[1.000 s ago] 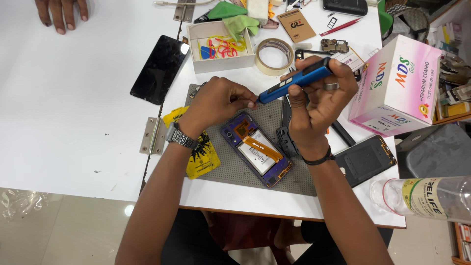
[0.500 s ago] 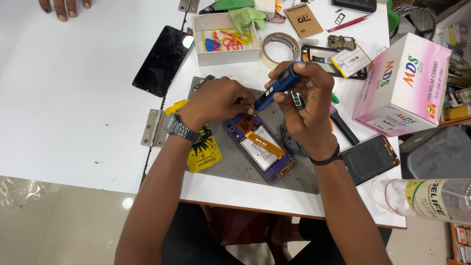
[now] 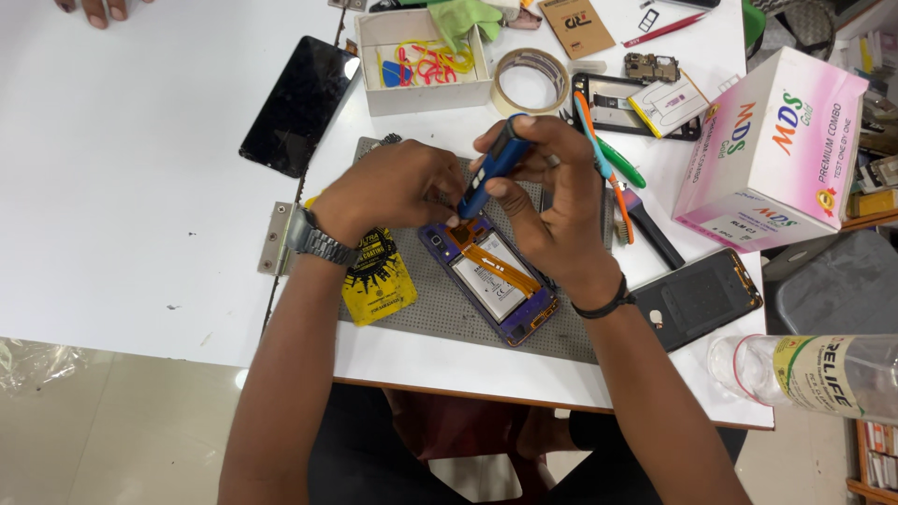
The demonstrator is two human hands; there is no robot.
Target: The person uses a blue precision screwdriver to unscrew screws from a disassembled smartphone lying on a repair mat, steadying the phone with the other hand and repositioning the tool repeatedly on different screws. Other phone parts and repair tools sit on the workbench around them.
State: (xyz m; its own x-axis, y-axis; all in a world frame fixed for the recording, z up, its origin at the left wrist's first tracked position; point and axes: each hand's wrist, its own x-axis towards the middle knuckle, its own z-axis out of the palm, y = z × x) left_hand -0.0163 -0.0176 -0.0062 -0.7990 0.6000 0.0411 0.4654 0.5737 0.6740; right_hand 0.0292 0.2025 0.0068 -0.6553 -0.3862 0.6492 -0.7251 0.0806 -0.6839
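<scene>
The opened phone [image 3: 494, 281] lies on the grey mat [image 3: 430, 313], long axis running from upper left to lower right. The right hand [image 3: 552, 201] grips a blue screwdriver [image 3: 491, 173], tip down at the phone's upper end; the left hand [image 3: 393, 187] pinches there too — equally near. 1 second ago the screwdriver was lifted, nearly level.

White table [image 3: 122, 187] — grey mat [image 3: 440, 318] centre, black screen [image 3: 299, 103] at 11, pink box [image 3: 772, 150] at 2.
</scene>
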